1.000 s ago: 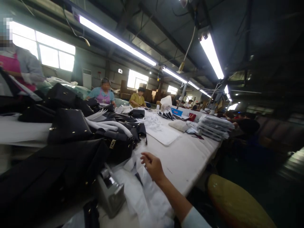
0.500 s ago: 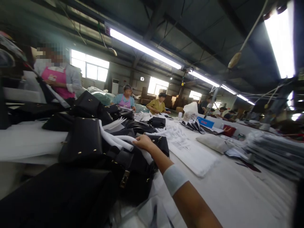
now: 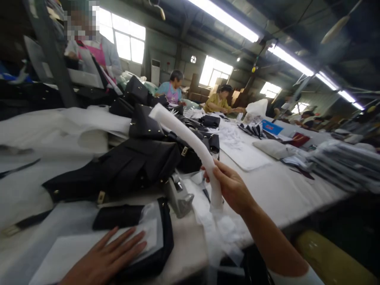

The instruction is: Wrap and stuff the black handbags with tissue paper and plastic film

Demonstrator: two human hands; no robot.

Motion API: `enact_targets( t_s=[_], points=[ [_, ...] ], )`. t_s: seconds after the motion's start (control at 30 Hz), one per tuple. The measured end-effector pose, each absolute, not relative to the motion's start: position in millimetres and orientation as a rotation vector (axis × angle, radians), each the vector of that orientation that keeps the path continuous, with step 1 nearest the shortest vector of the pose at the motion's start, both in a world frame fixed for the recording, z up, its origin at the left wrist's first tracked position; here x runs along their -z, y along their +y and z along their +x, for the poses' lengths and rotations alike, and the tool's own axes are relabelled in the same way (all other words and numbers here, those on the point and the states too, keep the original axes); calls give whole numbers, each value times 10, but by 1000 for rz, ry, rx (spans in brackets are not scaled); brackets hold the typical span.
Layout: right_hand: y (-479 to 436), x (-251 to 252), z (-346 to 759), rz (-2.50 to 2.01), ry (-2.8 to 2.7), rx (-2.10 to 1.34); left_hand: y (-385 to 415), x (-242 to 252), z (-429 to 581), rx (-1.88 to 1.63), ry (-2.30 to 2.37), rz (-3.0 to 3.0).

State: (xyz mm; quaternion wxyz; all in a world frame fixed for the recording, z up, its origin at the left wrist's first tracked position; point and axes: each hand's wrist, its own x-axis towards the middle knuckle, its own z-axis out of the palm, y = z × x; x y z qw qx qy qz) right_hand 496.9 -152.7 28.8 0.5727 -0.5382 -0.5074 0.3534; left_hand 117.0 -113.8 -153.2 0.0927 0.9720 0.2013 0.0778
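My right hand (image 3: 230,187) is closed round the lower end of a long white foam tube (image 3: 190,142), which curves up and to the left above the table. My left hand (image 3: 103,259) lies flat with fingers spread on a white sheet (image 3: 68,249) that covers a black bag (image 3: 154,241) at the near edge. A heap of black handbags (image 3: 133,162) sits just behind, with a grey tape dispenser (image 3: 178,194) beside it.
A long white worktable (image 3: 267,186) runs away from me. Stacks of flat packed items (image 3: 341,166) lie at the right. Several seated workers (image 3: 172,87) are at the far side, and one person (image 3: 95,51) stands at the back left. A yellow stool (image 3: 329,257) is at lower right.
My right hand reached into the bag heap, took hold of a white foam tube and drew it back toward me. My left hand has come into view, flat on the sheet.
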Motion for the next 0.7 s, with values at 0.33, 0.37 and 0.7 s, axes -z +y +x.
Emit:
enact_targets(
  t_s=[0.33,0.37,0.7],
  points=[
    [-2914,602,3662,-1105,-1971,-462,-825,957,1193,128,365,2558],
    [-2925,744,3509,-1066,-1976,-360,-813,880,1202,161,348,2514],
    [-2482,1468,2636,-1162,-1812,283,-654,634,1299,288,219,2423]
  ],
)
